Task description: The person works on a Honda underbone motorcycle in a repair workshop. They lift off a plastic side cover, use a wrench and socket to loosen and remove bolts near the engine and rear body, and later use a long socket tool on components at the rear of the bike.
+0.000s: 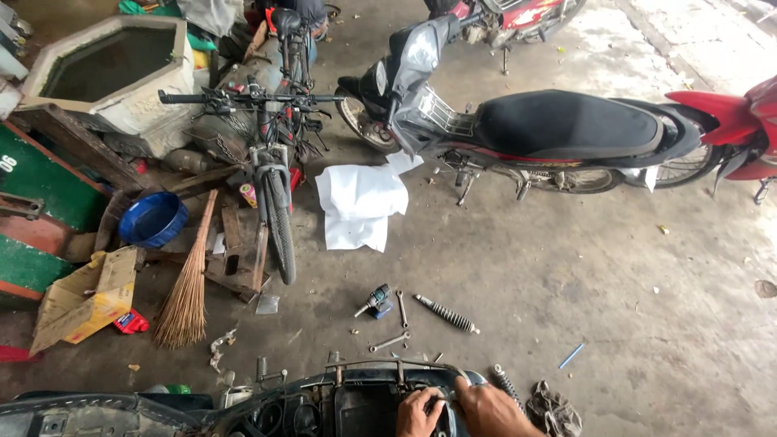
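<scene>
Motorbike rear frame (356,396), seat off, sitting at bottom edge on concrete floor (566,275); rigid, heavy metal, oily. Left hand (418,413) and right hand (494,411) are clenching its grab rail (396,364), the sturdiest hold.

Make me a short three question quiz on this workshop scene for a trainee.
1. True or false: both hands rest on the motorbike rear frame.
2. Which lies nearest the drill? A broom, B shock absorber, C blue bowl.
3. Fill in: the white sheet lies between the bicycle and the ____ scooter.

Key: 1 true. 2 B. 3 black-seated.
</scene>
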